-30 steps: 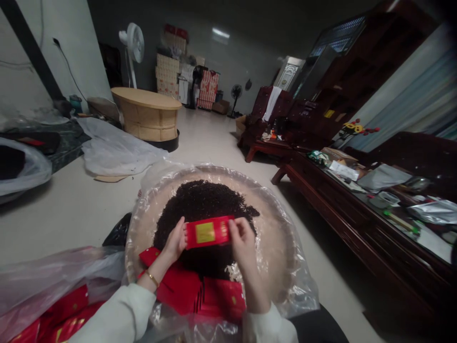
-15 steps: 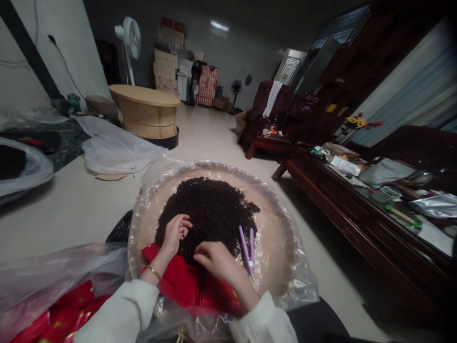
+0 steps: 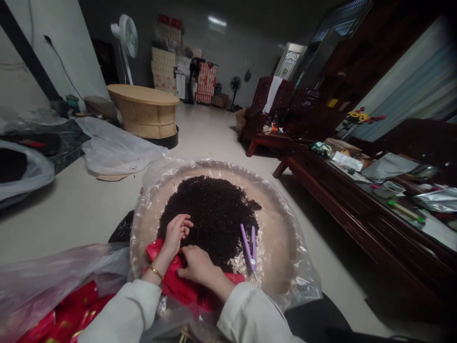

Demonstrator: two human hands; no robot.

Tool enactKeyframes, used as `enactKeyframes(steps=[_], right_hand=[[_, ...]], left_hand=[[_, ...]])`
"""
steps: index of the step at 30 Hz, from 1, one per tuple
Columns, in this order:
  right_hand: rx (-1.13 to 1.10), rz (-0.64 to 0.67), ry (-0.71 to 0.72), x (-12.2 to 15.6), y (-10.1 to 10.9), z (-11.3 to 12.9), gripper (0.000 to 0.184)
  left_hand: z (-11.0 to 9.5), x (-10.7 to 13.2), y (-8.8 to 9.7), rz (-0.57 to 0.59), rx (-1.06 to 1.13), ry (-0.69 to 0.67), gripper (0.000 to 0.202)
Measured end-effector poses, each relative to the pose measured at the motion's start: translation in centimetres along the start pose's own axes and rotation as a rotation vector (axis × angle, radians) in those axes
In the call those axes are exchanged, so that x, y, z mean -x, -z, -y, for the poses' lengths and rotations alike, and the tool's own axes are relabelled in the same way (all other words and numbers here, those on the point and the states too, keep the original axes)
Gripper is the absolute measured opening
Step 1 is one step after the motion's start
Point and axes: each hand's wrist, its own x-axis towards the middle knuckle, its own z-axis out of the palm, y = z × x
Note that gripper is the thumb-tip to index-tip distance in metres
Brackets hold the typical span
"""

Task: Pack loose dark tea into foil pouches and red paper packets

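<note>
A heap of dark, dry, tea-like leaves (image 3: pixel 210 209) lies on a wide round tray (image 3: pixel 278 238) lined with clear plastic. Over the near left edge of the heap is my left hand (image 3: pixel 177 233), its fingers loosely curled and apart, with nothing visible in them. My right hand (image 3: pixel 198 264) is just below and right of it, thumb and fingers bent onto a red packet (image 3: pixel 174 281); its fingertips are partly hidden. More red packets lie under my right wrist. To the right, a purple flat iron (image 3: pixel 250 250) with a cord rests with its jaws apart.
At lower left, a clear plastic bag (image 3: pixel 96 257) holds more red packets (image 3: pixel 71 305). Beyond the tray stand a round bamboo drum-shaped stand (image 3: pixel 146 109) and a white fan (image 3: pixel 127 38). A dark wooden table (image 3: pixel 335 200) with clutter runs along the right.
My right hand has moved left and slightly down, closing onto a red packet near my left wrist. The red packets have shifted. My left hand has hardly moved.
</note>
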Motion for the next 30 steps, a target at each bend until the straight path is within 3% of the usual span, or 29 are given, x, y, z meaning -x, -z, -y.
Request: enactKeyframes(steps=[6,9,12,14,17,20,22,25,30], right_hand=[[-0.227,-0.113,-0.069,0.1,0.0,-0.8,0.016],[-0.436,-0.198,-0.056,0.8,2.0,-3.1,0.015],[-0.620,-0.397,-0.004,2.0,4.8,-6.0,0.015],[-0.679,-0.522,0.015,2.8,6.3,-7.4,0.016],[-0.637,-0.626,0.120,3.7,7.3,-7.9,0.014],[-0.567,-0.639,0.288,3.9,7.2,-7.0,0.014],[-0.553,-0.608,0.357,3.8,6.9,-6.6,0.017],[-0.539,-0.594,0.348,3.8,6.6,-6.9,0.027],[-0.449,-0.763,0.186,3.3,6.0,-7.6,0.037]], left_hand=[[-0.2,0.3,0.1,-0.005,-0.009,-0.037,0.035],[-0.7,0.2,0.2,-0.017,-0.011,-0.078,0.037],[-1.1,0.2,0.2,0.020,-0.021,-0.103,0.039],[-1.2,0.4,0.1,0.130,-0.064,-0.073,0.042],[-1.1,1.0,-0.2,0.396,-0.170,0.079,0.045],[-0.9,1.6,-0.4,0.610,-0.239,0.209,0.049],[-0.9,1.8,-0.3,0.669,-0.254,0.204,0.048],[-1.0,1.8,-0.2,0.619,-0.261,0.127,0.039],[-0.9,1.6,-0.5,0.479,-0.315,0.008,0.030]])
